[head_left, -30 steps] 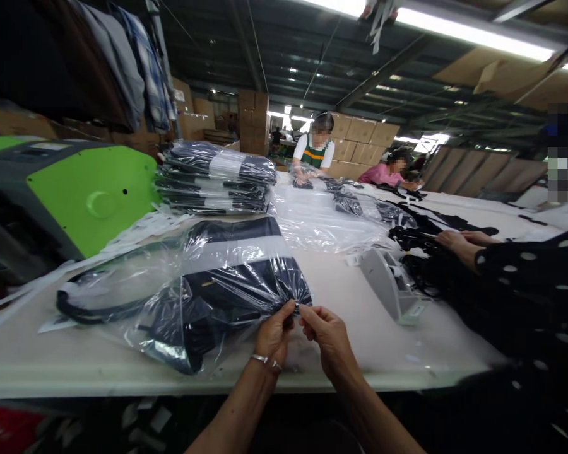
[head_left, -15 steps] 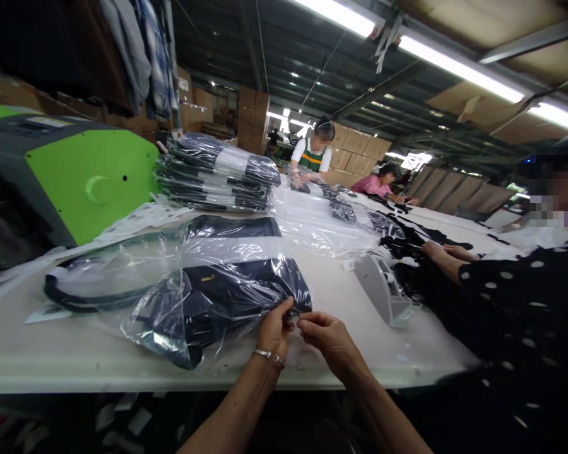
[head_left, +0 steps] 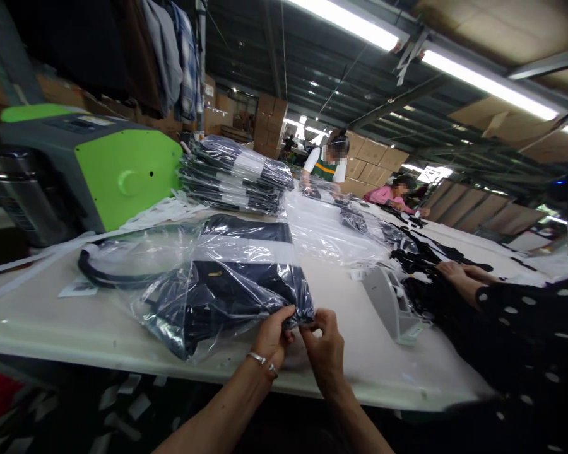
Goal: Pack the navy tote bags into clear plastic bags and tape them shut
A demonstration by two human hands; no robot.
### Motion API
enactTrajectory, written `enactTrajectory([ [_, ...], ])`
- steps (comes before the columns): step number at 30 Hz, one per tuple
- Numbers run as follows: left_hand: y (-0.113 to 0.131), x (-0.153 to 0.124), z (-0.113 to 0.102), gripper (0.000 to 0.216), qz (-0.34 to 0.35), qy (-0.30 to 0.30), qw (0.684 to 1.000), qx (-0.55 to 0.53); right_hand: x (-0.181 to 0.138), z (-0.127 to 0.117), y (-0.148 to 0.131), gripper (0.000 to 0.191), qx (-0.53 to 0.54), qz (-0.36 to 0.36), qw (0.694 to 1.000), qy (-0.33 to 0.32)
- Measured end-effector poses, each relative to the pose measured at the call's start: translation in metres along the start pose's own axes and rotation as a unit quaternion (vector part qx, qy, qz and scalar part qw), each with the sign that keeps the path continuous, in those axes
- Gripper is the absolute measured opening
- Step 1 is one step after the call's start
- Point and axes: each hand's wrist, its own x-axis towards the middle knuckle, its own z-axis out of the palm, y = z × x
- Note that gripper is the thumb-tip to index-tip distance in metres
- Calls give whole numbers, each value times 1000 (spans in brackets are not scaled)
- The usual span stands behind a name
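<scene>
A clear plastic bag (head_left: pixel 246 287) lies flat on the table. Inside it is a dark folded item, apparently a garment, with a white band across it and a small gold-coloured detail; a dark loop curves out at its left. My left hand (head_left: pixel 272 337) grips the bag's near right corner, thumb on top and fingers underneath. Right beside it, my right hand (head_left: pixel 324 347) pinches at the same corner, thumb and forefinger together. Whatever fine bit lies between those fingertips is too small to make out.
Behind the bag rises a stack of similar wrapped items (head_left: pixel 236 173). A green and grey machine (head_left: pixel 132 176) and a steel flask (head_left: pixel 23 189) stand left. Clear plastic sheets (head_left: pixel 317 221) and a grey tape dispenser (head_left: pixel 390 302) lie rightward. A co-worker's hands (head_left: pixel 461 274) handle dark cloth.
My right hand has turned more upright and closed in on the bag's corner. My left hand keeps its grip. The view has shifted left, showing the flask.
</scene>
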Motion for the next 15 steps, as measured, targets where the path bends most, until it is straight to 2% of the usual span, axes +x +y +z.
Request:
enactTrajectory([
  [2,-2,-5,-6,16,1,1,1000,11,5,2,9,19,-58,-125,990,37],
  [4,-2,-11,-12,18,3,-3,1000,25,14,-1,15,25,-107,-251,961,52],
  [6,0,-17,-19,25,5,-21,999,50,25,-8,20,38,-148,-331,931,25],
  [8,4,-25,-30,30,0,-55,993,106,37,-21,26,51,-183,-350,917,-50],
  [10,9,-33,-49,31,-11,-98,977,188,51,-37,35,59,-193,-312,921,-131],
  [11,12,-39,-61,31,-17,-116,965,232,59,-44,40,61,-181,-273,932,-155],
  [13,21,-51,-91,31,-26,-128,939,317,78,-54,49,57,-127,-152,967,-163],
  [15,34,-66,-125,28,-20,-81,918,387,99,-56,55,52,-31,17,989,-146],
])
